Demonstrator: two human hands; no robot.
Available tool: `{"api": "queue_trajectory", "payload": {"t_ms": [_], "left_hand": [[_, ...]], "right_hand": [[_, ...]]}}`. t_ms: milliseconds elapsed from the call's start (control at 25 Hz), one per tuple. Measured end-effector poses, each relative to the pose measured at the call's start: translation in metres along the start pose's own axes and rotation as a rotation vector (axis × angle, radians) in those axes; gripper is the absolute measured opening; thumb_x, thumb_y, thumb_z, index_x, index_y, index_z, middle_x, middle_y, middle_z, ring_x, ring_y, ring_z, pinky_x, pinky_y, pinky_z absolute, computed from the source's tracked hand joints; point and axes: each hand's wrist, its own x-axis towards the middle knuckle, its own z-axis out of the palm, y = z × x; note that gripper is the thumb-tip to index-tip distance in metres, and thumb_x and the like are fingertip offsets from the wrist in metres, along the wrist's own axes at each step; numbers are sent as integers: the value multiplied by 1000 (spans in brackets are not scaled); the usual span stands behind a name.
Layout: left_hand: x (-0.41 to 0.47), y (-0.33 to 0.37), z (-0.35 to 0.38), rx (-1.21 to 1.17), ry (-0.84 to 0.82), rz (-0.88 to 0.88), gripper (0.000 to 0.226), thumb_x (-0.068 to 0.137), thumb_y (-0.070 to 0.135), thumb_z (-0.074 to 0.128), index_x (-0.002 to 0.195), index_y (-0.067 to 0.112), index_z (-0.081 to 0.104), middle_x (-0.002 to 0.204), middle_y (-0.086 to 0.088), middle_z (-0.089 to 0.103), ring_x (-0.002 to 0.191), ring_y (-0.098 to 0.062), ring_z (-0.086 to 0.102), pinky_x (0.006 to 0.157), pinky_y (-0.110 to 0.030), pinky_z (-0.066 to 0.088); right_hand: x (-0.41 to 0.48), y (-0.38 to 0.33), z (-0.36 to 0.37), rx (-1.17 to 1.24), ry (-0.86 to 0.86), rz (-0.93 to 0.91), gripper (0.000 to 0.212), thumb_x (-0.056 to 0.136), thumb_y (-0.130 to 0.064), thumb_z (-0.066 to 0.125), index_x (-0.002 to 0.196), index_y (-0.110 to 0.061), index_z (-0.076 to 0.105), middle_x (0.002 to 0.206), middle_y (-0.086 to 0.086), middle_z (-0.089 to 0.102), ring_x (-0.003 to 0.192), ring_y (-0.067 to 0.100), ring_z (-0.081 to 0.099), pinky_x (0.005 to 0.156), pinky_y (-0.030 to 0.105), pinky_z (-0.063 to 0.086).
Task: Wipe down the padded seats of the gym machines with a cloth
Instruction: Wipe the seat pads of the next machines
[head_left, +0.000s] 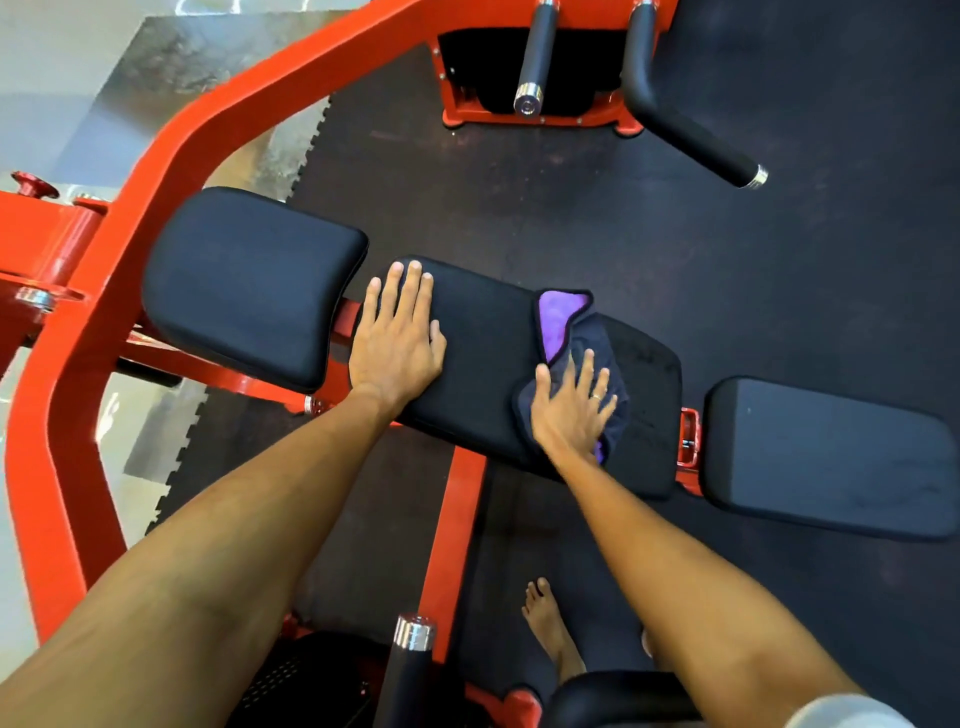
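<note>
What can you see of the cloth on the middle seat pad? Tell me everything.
The cloth looks like soft microfibre, purple on one face and dark grey-blue on the other, with a dark stitched edge. It lies crumpled and partly folded on the black middle seat pad, toward its right half, so a purple corner shows at the far side and a purple sliver near the wrist. The right hand presses flat on it with fingers spread.
</note>
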Motion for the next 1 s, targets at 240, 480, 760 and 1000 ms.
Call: {"api": "queue_trajectory", "payload": {"t_ms": [240,480,760,1000], "left_hand": [[-2,0,1,-22,-8,6,65,98,32,34,156,4,32,165,-15,25,155,-30,17,126,-49,15],[-1,0,1,-13,4,12,65,98,32,38,156,4,32,165,-14,25,155,-30,17,126,-49,15],[0,0,2,22,7,29,64,99,33,35,156,4,30,165,-16,24,155,-33,15,126,-49,13],[-1,3,1,-9,3,103,60,95,20,38,151,0,39,160,-20,34,152,-35,25,126,-50,10]], "right_hand": [[-70,-91,9,76,57,-250,68,97,-51,24,159,-24,32,169,8,21,155,33,15,124,57,8],[-28,44,-5,-173,-6,-485,59,100,-59,37,157,-42,31,169,-7,22,153,36,21,118,64,22],[-22,-28,-5,287,-110,136,64,101,-35,46,161,-28,24,171,4,9,155,43,-5,123,61,2],[-68,4,-3,6,-77,-564,66,97,-53,40,159,-37,27,170,-5,16,156,38,6,125,55,16]]}}
